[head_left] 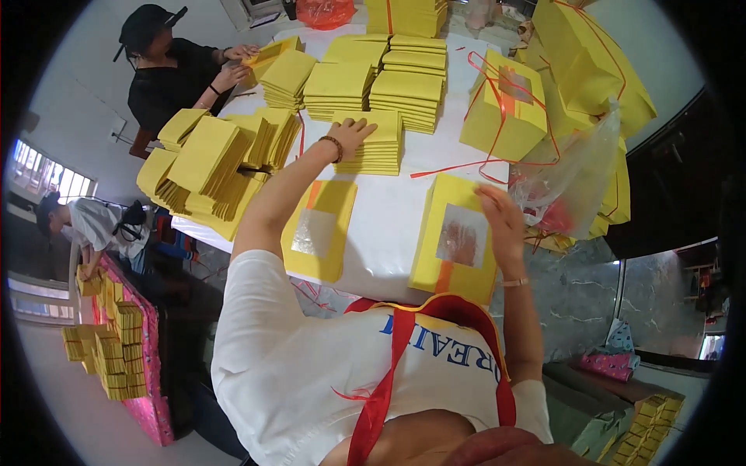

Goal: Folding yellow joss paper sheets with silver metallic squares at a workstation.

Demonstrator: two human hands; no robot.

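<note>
My left hand [353, 138] lies with its fingers stretched out on top of a stack of folded yellow paper [371, 152] in the middle of the table. Nothing is gripped in it. At the near right stands a thick pile of yellow sheets [466, 241] with a silver square and an orange stripe on top. My right hand [503, 225] is held along that pile's right edge, fingers extended; whether it touches the paper is hard to tell. Between my arms lies another yellow sheet or thin pile [320, 233] with the same silver square.
More folded yellow stacks [334, 89] fill the far table, and others [206, 163] crowd its left corner. Right of them sits a yellow bundle tied with red ribbon [505, 109], beside a clear plastic bag [567, 186]. A co-worker [175, 74] handles yellow paper at far left; another person bends further left.
</note>
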